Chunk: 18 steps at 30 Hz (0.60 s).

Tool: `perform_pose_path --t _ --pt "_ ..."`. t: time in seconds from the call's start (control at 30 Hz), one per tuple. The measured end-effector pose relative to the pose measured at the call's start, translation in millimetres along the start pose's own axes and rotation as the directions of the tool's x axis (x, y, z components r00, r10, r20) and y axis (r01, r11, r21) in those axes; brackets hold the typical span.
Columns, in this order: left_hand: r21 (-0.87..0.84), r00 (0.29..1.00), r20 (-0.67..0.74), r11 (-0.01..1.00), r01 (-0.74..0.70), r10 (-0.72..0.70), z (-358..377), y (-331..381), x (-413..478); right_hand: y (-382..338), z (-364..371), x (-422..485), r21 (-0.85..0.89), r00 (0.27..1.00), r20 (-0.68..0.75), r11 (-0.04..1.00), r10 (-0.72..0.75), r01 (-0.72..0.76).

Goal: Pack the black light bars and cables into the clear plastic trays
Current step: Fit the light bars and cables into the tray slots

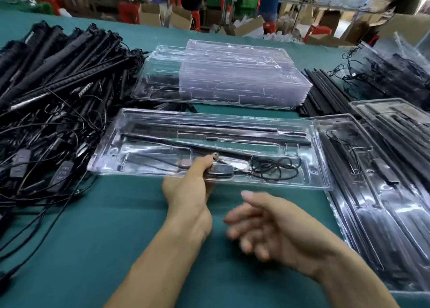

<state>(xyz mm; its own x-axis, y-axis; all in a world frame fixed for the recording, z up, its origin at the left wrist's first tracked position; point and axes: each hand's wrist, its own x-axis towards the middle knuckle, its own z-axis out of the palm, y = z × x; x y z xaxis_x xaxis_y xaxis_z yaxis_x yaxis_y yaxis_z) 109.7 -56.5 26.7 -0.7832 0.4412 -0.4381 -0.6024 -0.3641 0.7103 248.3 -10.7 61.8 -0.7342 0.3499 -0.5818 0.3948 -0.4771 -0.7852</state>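
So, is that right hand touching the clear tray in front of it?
Apart. The head view shows green cloth between the right hand and the near rim of the tray; only the left hand grips that rim.

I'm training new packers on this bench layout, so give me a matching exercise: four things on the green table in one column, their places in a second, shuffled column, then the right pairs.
Things
1. pile of loose bars and cables
2. stack of empty trays
3. half-filled tray
4. packed trays

Places
A. on the right
B. near centre, closest to the person
C. on the left
D. far centre

Pairs: 1-C, 2-D, 3-B, 4-A
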Motion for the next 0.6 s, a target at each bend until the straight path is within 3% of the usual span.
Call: perform_pose_path --t 0.07,0.13,0.17,0.23,0.27,0.3,0.37,0.43,0.5,0.6 --pt "-0.001 1.000 0.001 1.000 0.019 -0.019 -2 1 0 -3 -11 -18 -0.205 0.997 -0.032 0.977 -0.066 0.058" --pt "0.003 0.998 0.018 0.999 0.052 -0.052 -3 3 0 -11 -25 -27 -0.245 0.951 -0.135 0.939 -0.279 0.241" --pt "0.013 0.998 0.028 0.998 0.061 -0.062 -4 3 0 -17 -33 -27 -0.269 0.878 -0.209 0.889 -0.430 0.371" --pt "0.021 0.995 0.077 0.998 0.061 -0.062 -5 3 0 -33 -48 -15 -0.486 0.642 -0.279 0.682 -0.714 0.546" --pt "0.012 0.992 0.108 0.998 0.065 -0.066 -5 3 -2 -42 -53 -5 -0.648 0.560 -0.263 0.574 -0.786 0.502" --pt "-0.001 0.988 0.133 0.997 0.073 -0.073 -4 3 -4 -49 -55 7 -0.786 0.528 -0.218 0.469 -0.821 0.404" --pt "-0.022 0.982 0.171 0.997 0.080 -0.075 -3 3 -5 -61 -55 30 -0.928 0.588 -0.092 0.283 -0.803 0.241" --pt "-0.056 0.980 0.191 0.996 0.066 -0.054 -4 2 -5 -69 -49 46 -0.968 0.680 -0.024 0.187 -0.733 0.167" --pt "-0.080 0.983 0.181 0.996 0.046 -0.030 -4 4 -2 -74 -46 56 -0.978 0.701 -0.009 0.152 -0.714 0.143" --pt "-0.090 0.984 0.175 0.995 0.045 -0.028 -5 5 -1 -76 -47 61 -0.967 0.707 -0.026 0.196 -0.706 0.160"
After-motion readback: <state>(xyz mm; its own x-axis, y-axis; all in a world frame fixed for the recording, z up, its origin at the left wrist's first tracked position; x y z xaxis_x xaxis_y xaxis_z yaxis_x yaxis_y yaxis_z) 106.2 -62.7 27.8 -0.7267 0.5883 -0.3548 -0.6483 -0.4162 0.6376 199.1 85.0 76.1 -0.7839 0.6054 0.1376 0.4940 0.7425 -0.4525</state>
